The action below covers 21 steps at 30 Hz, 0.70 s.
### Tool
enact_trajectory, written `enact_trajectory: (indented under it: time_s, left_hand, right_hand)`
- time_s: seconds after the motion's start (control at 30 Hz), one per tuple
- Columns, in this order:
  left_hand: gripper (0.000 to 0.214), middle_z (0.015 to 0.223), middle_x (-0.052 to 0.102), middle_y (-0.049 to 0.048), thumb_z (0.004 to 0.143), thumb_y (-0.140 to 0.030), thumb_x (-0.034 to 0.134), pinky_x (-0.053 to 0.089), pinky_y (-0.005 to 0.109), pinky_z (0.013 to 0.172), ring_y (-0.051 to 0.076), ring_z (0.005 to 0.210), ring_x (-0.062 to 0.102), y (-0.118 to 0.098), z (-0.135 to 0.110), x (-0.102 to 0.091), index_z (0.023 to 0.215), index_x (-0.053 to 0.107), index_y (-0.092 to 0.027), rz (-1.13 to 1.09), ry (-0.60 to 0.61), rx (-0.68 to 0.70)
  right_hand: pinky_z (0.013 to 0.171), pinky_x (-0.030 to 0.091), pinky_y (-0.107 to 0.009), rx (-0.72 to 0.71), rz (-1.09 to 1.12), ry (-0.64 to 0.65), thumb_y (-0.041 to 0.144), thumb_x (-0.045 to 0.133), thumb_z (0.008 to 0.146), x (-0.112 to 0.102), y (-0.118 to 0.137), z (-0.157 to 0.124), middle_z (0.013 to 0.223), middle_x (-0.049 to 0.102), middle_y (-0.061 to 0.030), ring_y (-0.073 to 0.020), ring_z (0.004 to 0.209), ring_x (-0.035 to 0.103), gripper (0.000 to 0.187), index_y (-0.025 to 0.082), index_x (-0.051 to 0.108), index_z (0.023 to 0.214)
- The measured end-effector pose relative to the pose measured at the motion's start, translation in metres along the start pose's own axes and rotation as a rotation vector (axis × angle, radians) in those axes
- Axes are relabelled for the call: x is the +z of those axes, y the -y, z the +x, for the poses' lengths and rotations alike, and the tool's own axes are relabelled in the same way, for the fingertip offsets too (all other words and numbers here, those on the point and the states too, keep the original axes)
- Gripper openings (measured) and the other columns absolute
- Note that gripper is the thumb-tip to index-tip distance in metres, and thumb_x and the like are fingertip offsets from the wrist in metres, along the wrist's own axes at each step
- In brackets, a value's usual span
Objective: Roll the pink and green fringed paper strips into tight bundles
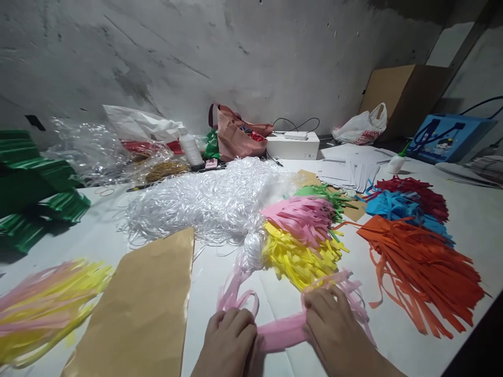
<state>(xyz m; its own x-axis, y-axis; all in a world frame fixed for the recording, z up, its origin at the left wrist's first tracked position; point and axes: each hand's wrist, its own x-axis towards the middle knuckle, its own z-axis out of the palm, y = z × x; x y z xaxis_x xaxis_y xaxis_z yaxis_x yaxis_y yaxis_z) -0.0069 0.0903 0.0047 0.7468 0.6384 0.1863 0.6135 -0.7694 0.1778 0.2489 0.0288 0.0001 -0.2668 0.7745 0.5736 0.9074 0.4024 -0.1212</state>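
My left hand [231,340] and my right hand [334,327] both grip a strip-cut pink tissue paper tassel [282,332] low in the head view. Its uncut band runs flat between my closed fingers, and loose pink strips stick out beyond each hand. Just past my right hand lies a pile of yellow fringed paper [301,256], with pink fringed paper [301,214] above it. A large heap of shiny white string [204,201] spreads behind my left hand, its near end close to the pink strips.
Orange [424,267], blue [396,204] and dark red fringed paper [416,191] lie at right. Brown paper [145,309] and pink-yellow strips [51,309] lie at left. Green paper stacks [35,178] stand far left. Behind are a glue bottle [396,162], a white box [293,145] and bags.
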Motion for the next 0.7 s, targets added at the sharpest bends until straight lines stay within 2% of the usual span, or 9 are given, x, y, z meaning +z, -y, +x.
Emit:
enact_trajectory:
  time_s: [0.07, 0.23, 0.37, 0.43, 0.53, 0.6, 0.7]
  left_hand:
    - [0.023, 0.095, 0.071, 0.0026, 0.099, -0.016, 0.045, 0.043, 0.042, 0.082, 0.023, 0.088, 0.065, -0.002, 0.004, -0.002, 0.089, 0.064, -0.023, 0.024, 0.035, -0.037]
    - [0.03, 0.093, 0.07, 0.0059, 0.098, -0.015, 0.041, 0.044, 0.045, 0.08, 0.026, 0.087, 0.064, -0.01, 0.012, -0.008, 0.083, 0.065, -0.023, 0.053, 0.079, -0.089]
    - [0.029, 0.092, 0.069, 0.0049, 0.097, -0.013, 0.042, 0.043, 0.045, 0.081, 0.026, 0.086, 0.063, -0.011, 0.014, -0.008, 0.081, 0.065, -0.023, 0.053, 0.076, -0.067]
    - [0.028, 0.09, 0.069, 0.0044, 0.096, -0.012, 0.043, 0.042, 0.045, 0.082, 0.026, 0.087, 0.062, -0.011, 0.013, -0.005, 0.081, 0.064, -0.023, 0.064, 0.028, -0.083]
    - [0.026, 0.087, 0.067, 0.0036, 0.096, -0.012, 0.044, 0.04, 0.044, 0.084, 0.025, 0.087, 0.06, -0.013, 0.01, 0.003, 0.08, 0.063, -0.023, 0.078, -0.049, -0.132]
    - [0.025, 0.087, 0.067, 0.0035, 0.096, -0.014, 0.045, 0.041, 0.044, 0.084, 0.025, 0.087, 0.06, -0.012, 0.007, 0.008, 0.081, 0.063, -0.023, 0.067, -0.074, -0.138]
    - [0.021, 0.091, 0.069, 0.0039, 0.096, -0.016, 0.046, 0.042, 0.042, 0.083, 0.025, 0.087, 0.061, -0.009, 0.003, 0.013, 0.084, 0.062, -0.023, 0.038, -0.098, -0.128]
  right_hand:
    - [0.096, 0.034, -0.045, 0.01, -0.057, 0.068, 0.007, 0.063, 0.083, 0.004, 0.0, 0.005, 0.091, 0.066, -0.0036, -0.0242, 0.089, 0.056, 0.015, 0.021, 0.06, 0.081]
    - [0.087, 0.039, -0.055, -0.058, -0.242, 0.34, 0.015, 0.075, 0.075, 0.012, -0.001, 0.014, 0.074, 0.062, -0.0053, -0.0288, 0.079, 0.054, 0.014, 0.022, 0.064, 0.068]
    - [0.082, 0.042, -0.053, -0.022, -0.252, 0.399, 0.012, 0.076, 0.076, 0.009, -0.002, 0.022, 0.068, 0.06, -0.0039, -0.0271, 0.074, 0.054, 0.02, 0.022, 0.064, 0.064]
    - [0.082, 0.043, -0.05, 0.029, -0.153, 0.4, 0.015, 0.074, 0.082, 0.002, -0.003, 0.027, 0.07, 0.061, -0.0023, -0.0252, 0.073, 0.055, 0.018, 0.022, 0.064, 0.069]
    - [0.09, 0.041, -0.047, 0.194, 0.112, 0.406, 0.02, 0.075, 0.085, -0.012, -0.004, 0.031, 0.084, 0.065, 0.0006, -0.0235, 0.084, 0.057, 0.013, 0.023, 0.064, 0.079]
    - [0.094, 0.039, -0.043, 0.282, 0.261, 0.434, 0.017, 0.077, 0.083, -0.02, -0.004, 0.031, 0.095, 0.065, 0.0022, -0.0225, 0.094, 0.056, 0.016, 0.023, 0.063, 0.082]
    - [0.092, 0.038, -0.038, 0.326, 0.367, 0.429, 0.009, 0.072, 0.084, -0.028, -0.004, 0.028, 0.1, 0.063, 0.0038, -0.0203, 0.098, 0.054, 0.02, 0.023, 0.06, 0.079]
